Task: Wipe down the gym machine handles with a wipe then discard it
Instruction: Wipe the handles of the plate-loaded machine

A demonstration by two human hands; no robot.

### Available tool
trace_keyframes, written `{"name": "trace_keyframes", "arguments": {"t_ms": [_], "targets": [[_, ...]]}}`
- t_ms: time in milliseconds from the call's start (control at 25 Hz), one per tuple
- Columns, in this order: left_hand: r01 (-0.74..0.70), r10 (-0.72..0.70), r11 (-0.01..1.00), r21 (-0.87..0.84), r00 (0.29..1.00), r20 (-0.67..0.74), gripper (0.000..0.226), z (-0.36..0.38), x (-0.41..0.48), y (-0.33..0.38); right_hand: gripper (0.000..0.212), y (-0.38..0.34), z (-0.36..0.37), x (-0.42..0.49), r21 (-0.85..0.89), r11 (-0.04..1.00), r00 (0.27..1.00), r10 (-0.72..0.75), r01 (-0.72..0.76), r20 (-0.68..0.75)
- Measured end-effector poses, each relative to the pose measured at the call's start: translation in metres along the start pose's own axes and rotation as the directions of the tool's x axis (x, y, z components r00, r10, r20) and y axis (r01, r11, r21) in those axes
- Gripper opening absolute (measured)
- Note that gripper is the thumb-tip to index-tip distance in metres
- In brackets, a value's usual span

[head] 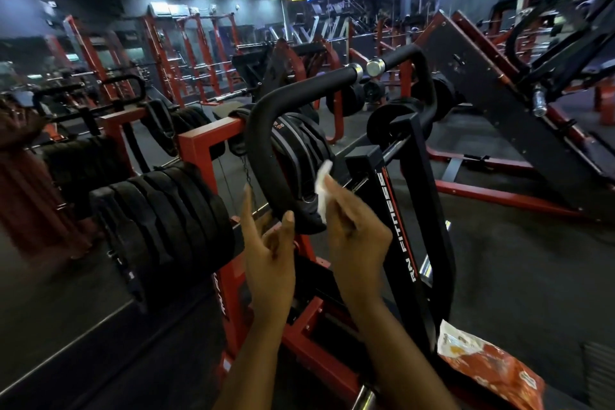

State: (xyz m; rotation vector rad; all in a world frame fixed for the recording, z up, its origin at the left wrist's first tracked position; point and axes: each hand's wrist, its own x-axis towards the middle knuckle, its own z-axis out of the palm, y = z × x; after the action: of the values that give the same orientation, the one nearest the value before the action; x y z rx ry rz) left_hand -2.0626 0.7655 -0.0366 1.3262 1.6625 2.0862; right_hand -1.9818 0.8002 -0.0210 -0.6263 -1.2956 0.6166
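On my far left sits a stack of black weight plates [159,220], matte and ribbed at the rims, threaded on a horizontal peg of the red steel frame [196,150].

Next comes the left hand [269,253], forearm rising from the bottom edge and palm turned inward. Its fingers are straight and spread upward, the thumb is raised, and it holds nothing. The thumb tip lies in front of the lower end of the left handle [263,130]; I cannot tell whether it touches.

That handle is a thick round tube in black matte padding. Its long axis climbs from the hands, then bends right and runs up to a chrome end cap.

Just right of its lower curve is the wipe [322,191], a small crumpled white sheet standing roughly upright. The right hand [356,236] pinches it between curled fingers and thumb, wrist angled up and to the left. Contact between the wipe and the padding is unclear to me.

Beside that hand a black square upright [399,226] leans, carrying white lettering. Above it the right handle [422,76] mirrors the first one, its chrome cap facing left.

A crinkled orange packet [489,373] lies at lower right.
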Motion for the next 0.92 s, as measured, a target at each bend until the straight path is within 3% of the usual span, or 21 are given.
{"name": "trace_keyframes", "arguments": {"t_ms": [120,240,400,560,720,840,920], "targets": [[0.100,-0.105,0.984,-0.146,0.994,-0.031,0.037,0.000,0.010,0.002,0.026,-0.007,0.027,0.040,-0.139,0.909,0.910,-0.364,0.394,0.199],[0.141,-0.146,0.970,-0.199,0.989,-0.012,0.033,-0.001,0.011,0.002,0.027,0.007,0.034,0.051,-0.160,0.769,0.759,-0.532,0.618,0.375],[0.183,-0.194,0.947,-0.264,0.981,-0.018,0.040,-0.001,0.008,-0.003,0.028,0.043,-0.005,0.025,-0.164,0.727,0.670,-0.489,0.667,0.558],[0.250,-0.269,0.909,-0.333,0.963,-0.011,0.050,0.001,0.006,-0.005,0.037,0.053,-0.039,0.021,-0.112,0.788,0.633,-0.390,0.605,0.669],[0.256,-0.297,0.879,-0.402,0.954,-0.042,0.051,0.007,0.004,0.003,0.027,0.014,-0.006,0.069,-0.065,0.622,0.522,-0.591,0.780,0.615],[0.271,-0.329,0.876,-0.399,0.940,-0.084,0.041,0.010,0.005,0.005,0.031,-0.003,0.028,0.091,-0.054,0.448,0.366,-0.648,0.892,0.668],[0.256,-0.331,0.874,-0.413,0.935,-0.123,0.048,0.012,0.004,0.006,0.031,0.006,0.028,0.088,0.004,0.320,0.222,-0.665,0.947,0.713]]}}
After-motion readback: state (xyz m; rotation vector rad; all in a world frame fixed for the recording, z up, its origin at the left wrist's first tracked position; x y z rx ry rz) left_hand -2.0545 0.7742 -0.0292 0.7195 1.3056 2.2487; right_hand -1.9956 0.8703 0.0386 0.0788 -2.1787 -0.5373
